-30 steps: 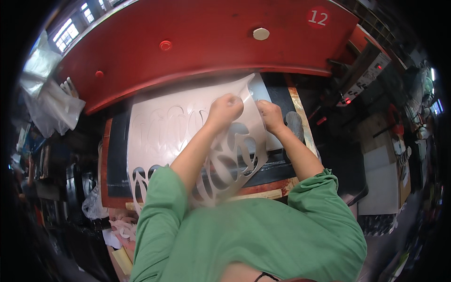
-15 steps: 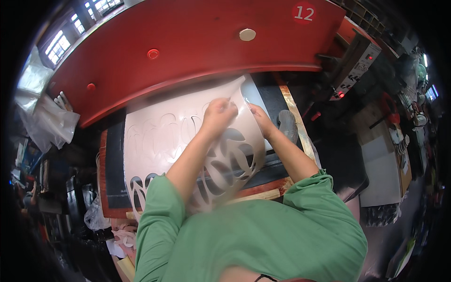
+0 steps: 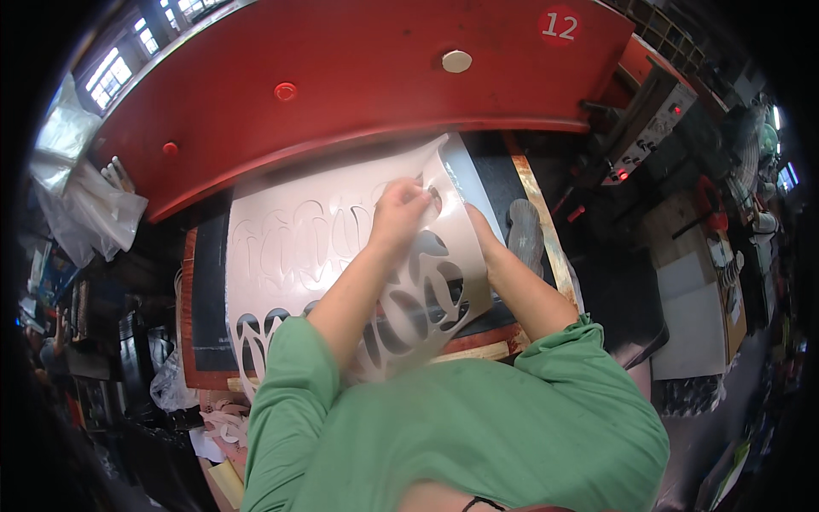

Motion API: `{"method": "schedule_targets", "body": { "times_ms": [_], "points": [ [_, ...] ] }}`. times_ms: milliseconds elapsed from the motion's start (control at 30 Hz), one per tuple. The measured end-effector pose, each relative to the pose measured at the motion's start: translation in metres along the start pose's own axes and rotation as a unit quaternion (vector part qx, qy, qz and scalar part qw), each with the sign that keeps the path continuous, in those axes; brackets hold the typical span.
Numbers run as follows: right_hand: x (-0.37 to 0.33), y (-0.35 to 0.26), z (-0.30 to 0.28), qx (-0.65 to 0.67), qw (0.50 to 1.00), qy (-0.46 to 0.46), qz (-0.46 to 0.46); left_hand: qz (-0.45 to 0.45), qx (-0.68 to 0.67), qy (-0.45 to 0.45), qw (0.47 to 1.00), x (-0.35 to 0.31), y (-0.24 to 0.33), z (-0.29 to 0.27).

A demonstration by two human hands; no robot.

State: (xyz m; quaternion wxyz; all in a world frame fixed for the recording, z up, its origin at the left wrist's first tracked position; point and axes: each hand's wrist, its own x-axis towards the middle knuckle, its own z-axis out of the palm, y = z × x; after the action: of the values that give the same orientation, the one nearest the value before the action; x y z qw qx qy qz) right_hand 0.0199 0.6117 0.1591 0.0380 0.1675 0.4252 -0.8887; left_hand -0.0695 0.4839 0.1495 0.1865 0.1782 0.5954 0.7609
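Note:
A pale pink sheet [image 3: 281, 205] lies across the dark board, with sole-shaped outlines cut into it. Its right part is lifted and curved, and several sole-shaped holes there are see-through. My left hand [image 3: 399, 212] is closed in a pinch at the upper face of the lifted part, beside a small hole. Whatever is between those fingertips is too small to make out. Behind the lifted edge is my right hand [image 3: 483, 229]; the sheet hides its fingers. A grey sole-shaped piece [image 3: 525, 232] lies on the board, right of my right hand.
A red machine beam [image 3: 367, 77] spans the far side, with a red button [image 3: 285, 91] on it. At the right stands a control box [image 3: 653, 128] with lit red lamps. Clear plastic bags [image 3: 85, 188] hang at the left. The dark board [image 3: 212, 299] has a worn wooden frame.
My right hand has slipped further behind the sheet, so its fingers no longer show. The lifted edge has shifted right over it. My left hand stays at nearly the same spot.

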Motion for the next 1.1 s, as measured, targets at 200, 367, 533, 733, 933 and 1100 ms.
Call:
{"method": "schedule_targets", "body": {
  "times_ms": [200,367,533,733,933,1100],
  "points": [
    [-0.011,0.017,0.000,0.011,0.998,0.046,0.031,0.075,0.100,0.033,0.992,-0.008,-0.006,0.005],
    [0.000,0.013,-0.006,0.005,0.997,0.058,-0.053,0.062,0.056,0.011,0.996,-0.005,-0.010,0.003],
    [0.009,-0.011,-0.016,-0.255,0.940,-0.017,-0.224,0.026,0.054,-0.055,0.997,0.000,-0.013,-0.002],
    [0.015,0.004,-0.013,-0.237,0.937,-0.009,-0.255,0.045,0.094,-0.009,0.995,-0.005,-0.012,0.000],
    [0.012,0.013,-0.023,-0.091,0.992,0.003,-0.093,0.207,0.206,0.024,0.956,-0.017,-0.019,0.008],
    [-0.016,0.024,-0.037,-0.024,0.998,0.042,0.046,0.147,0.155,0.092,0.972,-0.010,-0.002,0.003]
  ]
}}
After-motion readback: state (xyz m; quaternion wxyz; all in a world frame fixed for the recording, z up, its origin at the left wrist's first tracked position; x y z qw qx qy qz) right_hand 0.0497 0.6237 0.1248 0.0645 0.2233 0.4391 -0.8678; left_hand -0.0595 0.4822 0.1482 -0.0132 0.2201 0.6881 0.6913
